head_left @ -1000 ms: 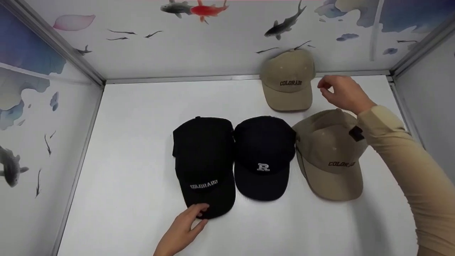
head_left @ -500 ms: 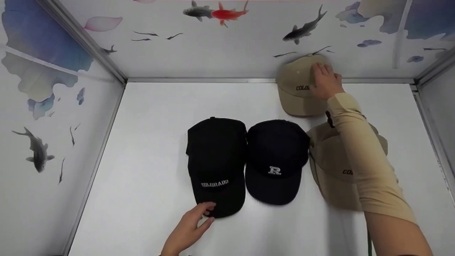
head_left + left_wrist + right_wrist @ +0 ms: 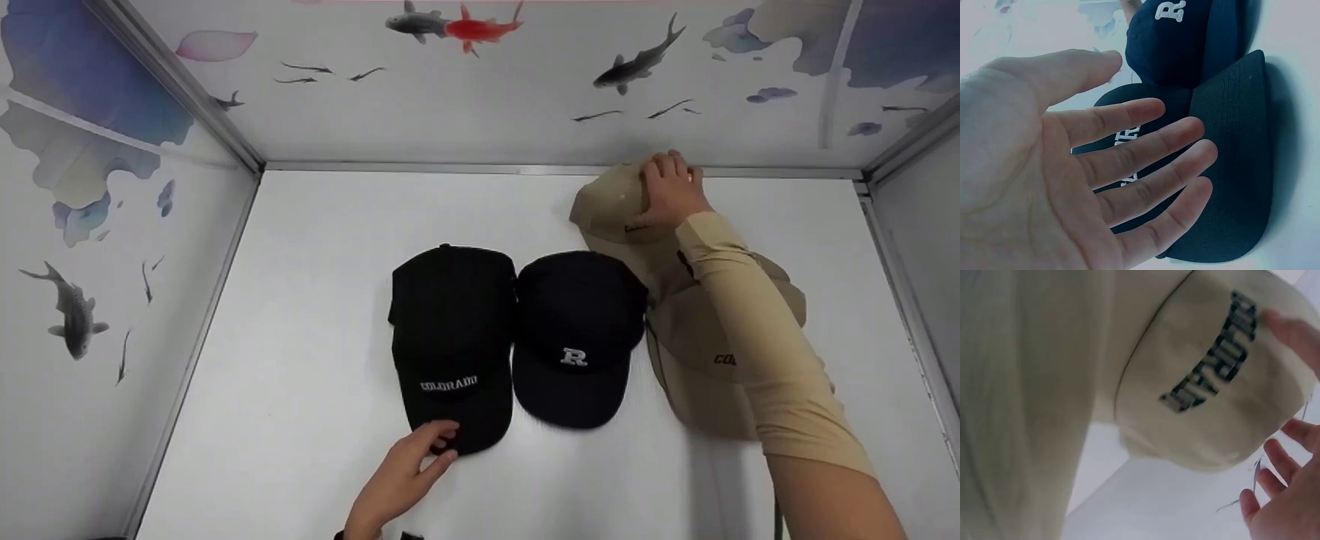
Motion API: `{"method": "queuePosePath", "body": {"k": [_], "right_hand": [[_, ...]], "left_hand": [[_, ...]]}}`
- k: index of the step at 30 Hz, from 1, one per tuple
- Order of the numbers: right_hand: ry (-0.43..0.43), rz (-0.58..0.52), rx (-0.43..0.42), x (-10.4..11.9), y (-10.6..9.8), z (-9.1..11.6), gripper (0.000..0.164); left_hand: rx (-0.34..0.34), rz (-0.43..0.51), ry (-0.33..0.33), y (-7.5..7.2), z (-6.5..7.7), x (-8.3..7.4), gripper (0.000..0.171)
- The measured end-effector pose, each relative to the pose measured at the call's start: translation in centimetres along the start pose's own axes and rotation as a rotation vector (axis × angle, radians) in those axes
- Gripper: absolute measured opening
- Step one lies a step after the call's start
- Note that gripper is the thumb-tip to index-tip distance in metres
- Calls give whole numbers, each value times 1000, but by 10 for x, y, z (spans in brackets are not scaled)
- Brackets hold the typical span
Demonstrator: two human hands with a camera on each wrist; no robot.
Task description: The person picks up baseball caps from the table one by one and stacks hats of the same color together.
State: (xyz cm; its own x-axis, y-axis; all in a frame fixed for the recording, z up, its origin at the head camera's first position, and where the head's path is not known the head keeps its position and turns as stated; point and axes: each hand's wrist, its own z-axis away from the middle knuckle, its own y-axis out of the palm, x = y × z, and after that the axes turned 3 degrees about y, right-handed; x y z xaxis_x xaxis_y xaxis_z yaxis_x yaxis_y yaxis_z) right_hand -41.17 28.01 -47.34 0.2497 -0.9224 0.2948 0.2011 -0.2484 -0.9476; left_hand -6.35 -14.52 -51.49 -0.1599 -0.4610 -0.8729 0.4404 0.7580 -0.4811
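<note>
My right hand [image 3: 671,193] is over the crown of the farther beige baseball cap [image 3: 604,204]. In the right wrist view its thumb lies on the front by the dark COLORADO lettering, with the fingers around the crown's edge. This cap's brim overlaps a nearer beige cap [image 3: 694,337], partly hidden under my right sleeve. At the brim of a black COLORADO cap [image 3: 454,307] is my left hand [image 3: 397,476], its fingers extended and spread in the left wrist view, palm bare. Between the black and beige caps sits a navy cap [image 3: 581,300] with a white R.
A white tabletop [image 3: 315,315] carries all the caps. White panels printed with fish stand along the back [image 3: 450,112] and the left side [image 3: 90,225], with metal rails at their bases. Another panel [image 3: 922,180] borders the right.
The right hand reached leftward to the farther beige cap, which has then come down off the back panel toward the nearer beige cap. The left hand stays by the black brim.
</note>
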Motion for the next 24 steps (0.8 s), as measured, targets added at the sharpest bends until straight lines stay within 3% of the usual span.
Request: {"method": "queuePosePath", "body": {"k": [4, 9, 17, 24], "right_hand": [[25, -40, 50, -7, 4, -1, 94], [2, 26, -33, -10, 9, -3, 103], [8, -31, -247, 0, -8, 8, 80], [-36, -159, -544, 16, -45, 36, 75]], "left_hand": [[11, 8, -14, -1, 5, 0, 34], [-2, 12, -19, -5, 7, 1, 33], [13, 63, 23, -2, 3, -2, 33], [25, 127, 42, 5, 6, -3, 35]]}}
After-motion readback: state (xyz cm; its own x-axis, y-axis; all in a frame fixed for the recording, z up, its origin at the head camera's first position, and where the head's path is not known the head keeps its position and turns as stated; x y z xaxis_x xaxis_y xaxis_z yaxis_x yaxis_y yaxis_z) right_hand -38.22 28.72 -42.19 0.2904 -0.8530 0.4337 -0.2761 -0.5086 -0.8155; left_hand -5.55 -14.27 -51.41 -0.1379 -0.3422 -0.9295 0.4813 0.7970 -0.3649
